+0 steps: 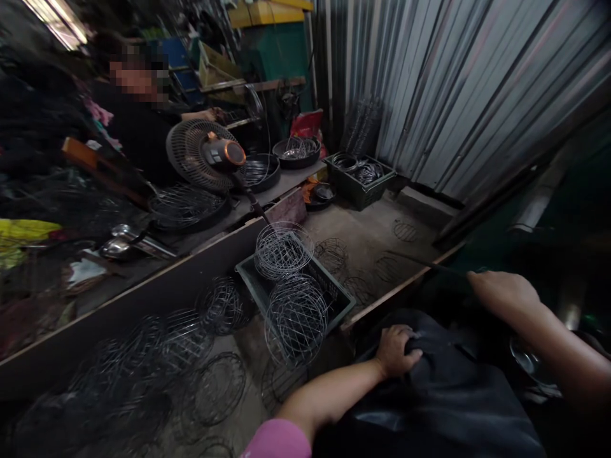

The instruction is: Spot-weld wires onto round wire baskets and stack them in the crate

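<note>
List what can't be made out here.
All in the head view:
Right grip on the dark rod: fingertips curled out of sight.
Left grip: palm hidden, turned toward the dark cloth.
Crate: its bottom largely hidden by wire racks.
Pink sleeve: cut off by the bottom edge.
Lower-left wire pieces: blurred and dim.

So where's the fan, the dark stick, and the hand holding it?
Fan point(218, 152): head view, on its motor housing.
Dark stick point(429, 263): head view, near its visible middle.
Right hand point(508, 294): head view, back of the hand.

A thin, dark, nearly straight rod point(426, 263) juts forward from the right hand point(506, 295).
</note>
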Demonstrator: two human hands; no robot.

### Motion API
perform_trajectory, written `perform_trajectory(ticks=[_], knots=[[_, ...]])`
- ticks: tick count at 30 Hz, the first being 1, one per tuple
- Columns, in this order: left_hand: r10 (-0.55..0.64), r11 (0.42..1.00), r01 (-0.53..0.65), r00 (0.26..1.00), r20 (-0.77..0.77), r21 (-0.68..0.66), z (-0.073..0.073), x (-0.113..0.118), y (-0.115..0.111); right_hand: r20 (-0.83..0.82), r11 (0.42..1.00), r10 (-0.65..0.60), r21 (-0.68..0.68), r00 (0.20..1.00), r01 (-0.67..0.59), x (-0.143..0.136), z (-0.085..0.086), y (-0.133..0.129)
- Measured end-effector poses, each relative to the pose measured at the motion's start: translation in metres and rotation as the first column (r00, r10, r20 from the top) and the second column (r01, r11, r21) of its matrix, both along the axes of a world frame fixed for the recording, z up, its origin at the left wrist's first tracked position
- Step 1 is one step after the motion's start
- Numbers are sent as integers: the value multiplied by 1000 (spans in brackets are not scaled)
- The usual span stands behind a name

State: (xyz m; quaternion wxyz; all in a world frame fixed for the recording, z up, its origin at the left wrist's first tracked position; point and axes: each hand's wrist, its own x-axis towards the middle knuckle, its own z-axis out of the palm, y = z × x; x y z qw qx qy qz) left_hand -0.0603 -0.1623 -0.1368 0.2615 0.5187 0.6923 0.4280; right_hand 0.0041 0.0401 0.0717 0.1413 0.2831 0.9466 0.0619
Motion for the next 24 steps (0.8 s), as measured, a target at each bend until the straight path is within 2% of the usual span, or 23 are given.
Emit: perform_trajectory(ticks=[3,6,10,13,17,19,22,24], knots=[[1,1000,-1,1000,5,2,1,-1,-2,136,997,-34,71,990,24,-9,1,1],[4,1000,-4,1000,15,-1,3,-1,-3,190,999,-10,38,982,2,-14,-7,-5],[0,1000,0,1000,18,-14,3,-1,-4,218,999,6,-37,976,3,-7,-19,-13],[4,1000,-4,1000,23,-12,4,-1,-4,211,997,-20,-70,977,36,5,-18,-16],[9,1000,-8,999,41,-15,5,-2,-4,188,983,-149,-77,971,166,25,-7,-16],[24,1000,-24,999,48,-4,4,-2,-4,128,967,-232,-74,964,243,36,-9,-12],[43,999,-44,998,43,14,3,-1,-2,43,919,-372,-127,927,374,47,-31,-1],[49,999,-49,998,36,13,1,0,-2,-36,821,-529,-276,848,500,45,-57,6]])
